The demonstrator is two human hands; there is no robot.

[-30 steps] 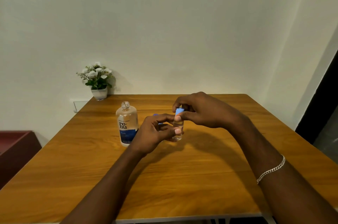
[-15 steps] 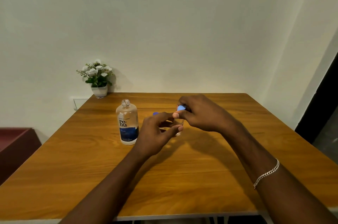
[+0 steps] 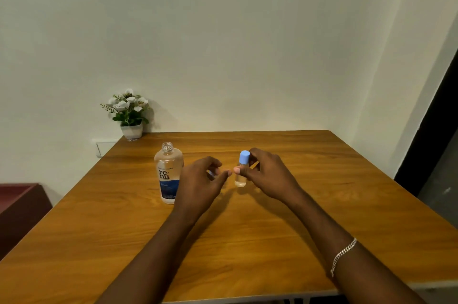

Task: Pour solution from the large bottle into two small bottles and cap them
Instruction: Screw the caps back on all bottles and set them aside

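The large clear bottle (image 3: 169, 174) with a blue and white label stands uncapped on the wooden table (image 3: 247, 229). To its right stands a small clear bottle (image 3: 241, 174) with a light blue cap (image 3: 244, 156). My right hand (image 3: 267, 174) holds this small bottle, thumb across its front, fingers behind it. My left hand (image 3: 202, 182) hovers just left of it with loosely curled fingers, holding nothing. A bit of blue (image 3: 210, 173) shows behind my left fingers; I cannot tell what it is.
A small white pot of white flowers (image 3: 128, 112) stands at the table's back left corner against the wall. A dark red cabinet (image 3: 19, 209) is left of the table. A silver bracelet (image 3: 343, 254) is on my right wrist.
My left hand has let go of the small bottle and drawn back to the left. My right hand has shifted from the cap to the bottle's side, so the capped bottle now shows.
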